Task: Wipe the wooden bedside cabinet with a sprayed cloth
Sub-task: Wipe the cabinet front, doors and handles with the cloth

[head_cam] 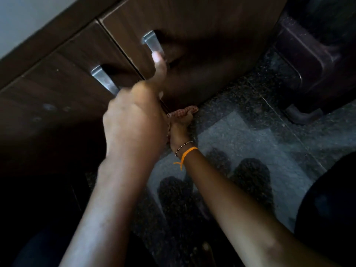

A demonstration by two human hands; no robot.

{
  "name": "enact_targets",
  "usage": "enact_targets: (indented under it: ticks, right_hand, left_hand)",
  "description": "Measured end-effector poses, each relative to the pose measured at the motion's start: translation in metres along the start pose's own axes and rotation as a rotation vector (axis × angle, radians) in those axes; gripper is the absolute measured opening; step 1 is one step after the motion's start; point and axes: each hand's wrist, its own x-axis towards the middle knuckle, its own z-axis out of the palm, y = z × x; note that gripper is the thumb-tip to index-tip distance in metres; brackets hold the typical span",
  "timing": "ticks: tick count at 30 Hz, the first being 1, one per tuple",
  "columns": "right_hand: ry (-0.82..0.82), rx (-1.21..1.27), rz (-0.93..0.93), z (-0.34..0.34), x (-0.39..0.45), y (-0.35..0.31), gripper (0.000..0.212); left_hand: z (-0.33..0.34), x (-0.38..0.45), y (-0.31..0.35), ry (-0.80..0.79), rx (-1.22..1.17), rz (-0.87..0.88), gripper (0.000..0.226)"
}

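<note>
The dark wooden bedside cabinet [202, 22] fills the upper left, with two drawer fronts and two metal handles [153, 43], [104, 78]. My left hand [134, 116] is raised in front of the gap between the drawer fronts. Its thumb stretches up to the lower end of the right handle, and its fingers are hidden behind the hand. Lower down, my right hand [180, 130] grips a reddish checked cloth [183, 111] and holds it against the cabinet's bottom edge at the floor. That wrist wears an orange thread and a bead bracelet.
A speckled dark stone floor [240, 135] runs along the cabinet's base. A dark plastic seat or stool [308, 64] stands at the upper right, close to the cabinet's corner. A dark rounded shape [327, 209] fills the lower right. A pale wall [28, 16] is at the upper left.
</note>
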Motion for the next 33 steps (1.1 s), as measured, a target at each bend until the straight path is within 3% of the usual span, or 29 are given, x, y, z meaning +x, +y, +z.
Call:
enact_targets:
  ticks: [2, 5, 11, 15, 17, 20, 23, 25, 28, 30, 33]
  right_hand:
    - [0.067, -0.107, -0.146, -0.006, 0.003, 0.002, 0.041]
    - [0.173, -0.306, -0.376, -0.004, -0.006, -0.008, 0.035]
    - [0.044, -0.447, -0.740, 0.032, -0.067, -0.037, 0.029]
    - [-0.008, -0.496, -0.870, 0.030, -0.065, -0.034, 0.021]
    - [0.042, -0.457, -0.853, 0.028, -0.052, -0.022, 0.018]
    - [0.133, -0.360, -0.593, 0.004, -0.009, 0.001, 0.028]
    - [0.053, -0.452, -0.459, -0.033, 0.049, 0.028, 0.027]
    - [-0.005, -0.490, -0.472, -0.044, 0.066, 0.030, 0.032]
    - [0.042, -0.469, -0.550, -0.031, 0.044, 0.002, 0.029]
    - [0.078, -0.431, -0.613, -0.015, 0.020, -0.028, 0.024]
    - [0.160, -0.343, -0.753, 0.010, -0.012, -0.088, 0.035]
  left_hand:
    - [-0.008, 0.003, -0.012, -0.049, -0.114, 0.040, 0.063]
    - [-0.013, 0.004, -0.021, -0.085, -0.149, 0.068, 0.065]
    - [-0.020, -0.002, -0.019, -0.118, -0.190, 0.109, 0.061]
    - [-0.019, -0.013, -0.026, -0.197, -0.107, 0.103, 0.068]
    - [-0.019, -0.018, -0.034, -0.276, -0.072, 0.071, 0.067]
    - [-0.019, -0.023, -0.047, -0.359, -0.048, 0.056, 0.064]
    - [-0.018, -0.034, -0.061, -0.384, -0.024, 0.046, 0.068]
    - [-0.017, -0.036, -0.066, -0.440, -0.004, 0.046, 0.069]
    - [-0.016, -0.036, -0.065, -0.502, -0.046, 0.046, 0.071]
    - [-0.018, -0.034, -0.061, -0.461, -0.072, 0.057, 0.070]
    - [-0.020, -0.026, -0.051, -0.324, -0.205, 0.036, 0.065]
